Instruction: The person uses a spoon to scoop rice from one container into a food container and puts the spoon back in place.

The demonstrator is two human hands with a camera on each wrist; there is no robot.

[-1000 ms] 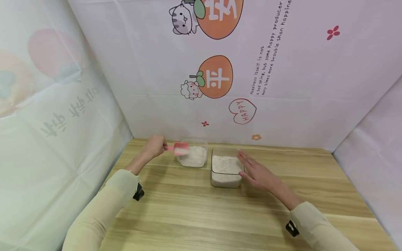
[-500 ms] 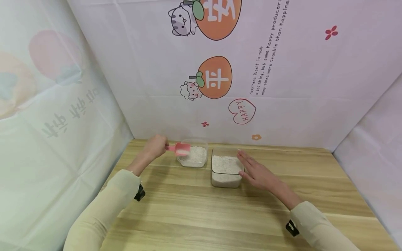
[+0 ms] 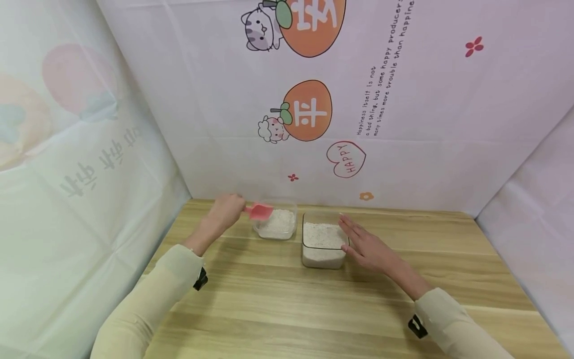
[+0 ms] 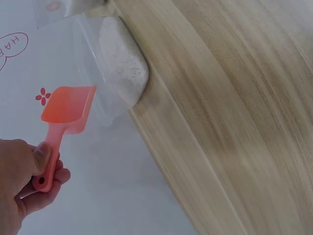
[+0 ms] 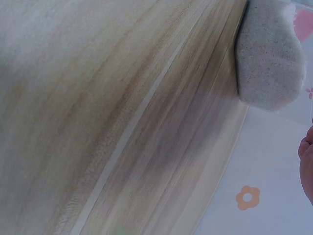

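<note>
My left hand (image 3: 227, 209) pinches the handle of a pink scoop (image 3: 261, 211) in the head view. In the left wrist view, the pan of the scoop (image 4: 68, 107) is tipped and I see no powder in it. The scoop is over the left side of a small clear tub (image 3: 274, 235) holding white, flour-like powder (image 3: 281, 220). To the right stands a larger clear container (image 3: 323, 259), part filled with similar powder. My right hand (image 3: 368, 249) touches this container's right side with straight fingers; the right wrist view catches only that hand's edge (image 5: 307, 166).
Both containers stand on a wooden table (image 3: 278, 309) near its back edge. A white printed sheet (image 3: 403, 164) rises behind them, and further sheets hang at the left (image 3: 148, 144) and right (image 3: 533, 224).
The scoop has shifted slightly right and tipped over the small tub. White powder lay in its pan in the earlier frames and is no longer seen there. The right hand stays put.
</note>
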